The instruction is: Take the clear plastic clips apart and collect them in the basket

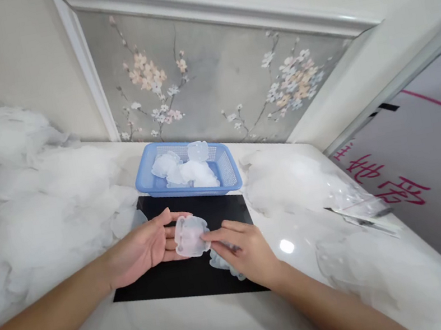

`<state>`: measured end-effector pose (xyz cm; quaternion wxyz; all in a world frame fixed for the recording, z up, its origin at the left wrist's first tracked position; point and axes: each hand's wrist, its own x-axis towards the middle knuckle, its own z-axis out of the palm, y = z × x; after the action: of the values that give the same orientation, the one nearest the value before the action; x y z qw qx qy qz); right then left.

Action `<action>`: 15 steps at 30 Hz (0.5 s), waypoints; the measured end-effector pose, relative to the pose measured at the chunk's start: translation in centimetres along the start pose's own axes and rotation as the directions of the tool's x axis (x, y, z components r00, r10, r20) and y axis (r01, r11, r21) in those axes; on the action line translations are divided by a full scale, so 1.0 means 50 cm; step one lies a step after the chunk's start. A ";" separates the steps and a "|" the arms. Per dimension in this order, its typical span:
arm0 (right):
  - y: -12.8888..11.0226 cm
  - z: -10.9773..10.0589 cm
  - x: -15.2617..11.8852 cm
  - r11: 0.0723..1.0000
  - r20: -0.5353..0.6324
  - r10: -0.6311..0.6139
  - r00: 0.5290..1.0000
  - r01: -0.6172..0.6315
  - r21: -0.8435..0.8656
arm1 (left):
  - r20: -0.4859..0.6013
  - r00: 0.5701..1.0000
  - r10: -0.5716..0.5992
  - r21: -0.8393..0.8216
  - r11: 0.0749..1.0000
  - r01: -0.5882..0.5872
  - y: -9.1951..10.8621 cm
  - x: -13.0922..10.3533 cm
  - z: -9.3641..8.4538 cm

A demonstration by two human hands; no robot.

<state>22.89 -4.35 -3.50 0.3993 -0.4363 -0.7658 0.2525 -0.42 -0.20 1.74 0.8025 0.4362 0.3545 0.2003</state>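
A frosted, translucent plastic piece with a notched, lobed outline (191,236) is held up over a black mat (172,280). My right hand (246,248) pinches its right edge between thumb and fingertips. Palm up, my left hand (153,244) has its fingers stretched out behind the left side of the piece, with the thumb apart from it. Beneath my right hand, more translucent pieces (221,261) lie on the mat, partly covered. Another clear piece (130,220) lies by the mat's upper left corner, beyond my left wrist.
Behind the mat stands a blue plastic basket (147,183) with several similar pieces inside. A large heap of translucent pieces (40,208) fills the left. Bagged pieces (287,179) lie at the right, near a slim tool with a dark tip (358,220). A floral panel (209,76) backs the white table.
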 end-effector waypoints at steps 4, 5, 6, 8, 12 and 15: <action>0.000 -0.008 0.011 0.878 -0.026 0.294 0.955 -0.260 0.401 | -0.082 0.994 0.071 0.714 0.700 0.009 0.025 -0.032 -0.055; 0.002 -0.009 0.014 0.789 0.026 0.372 0.928 -0.331 0.518 | -0.083 0.987 0.136 0.867 0.497 0.005 0.031 -0.043 -0.079; 0.004 -0.010 0.017 0.670 0.109 0.437 0.893 -0.404 0.623 | -0.067 0.982 0.177 0.950 0.311 0.009 0.035 -0.053 -0.105; 0.009 -0.011 0.021 0.407 0.291 0.507 0.811 -0.523 0.749 | -0.056 0.978 0.202 0.998 0.052 0.046 0.042 -0.071 -0.153; 0.013 -0.016 0.026 0.185 0.411 0.514 0.753 -0.565 0.804 | -0.064 0.985 0.161 0.995 -0.068 0.076 0.051 -0.080 -0.199; 0.011 -0.022 0.028 0.149 0.434 0.512 0.741 -0.574 0.805 | -0.055 0.974 0.218 0.998 0.037 0.048 0.058 -0.068 -0.196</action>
<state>23.62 -2.83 -2.74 0.4277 -0.3802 -0.2975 0.7642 -10.00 4.67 1.90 0.2252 0.8678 0.4427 -0.0125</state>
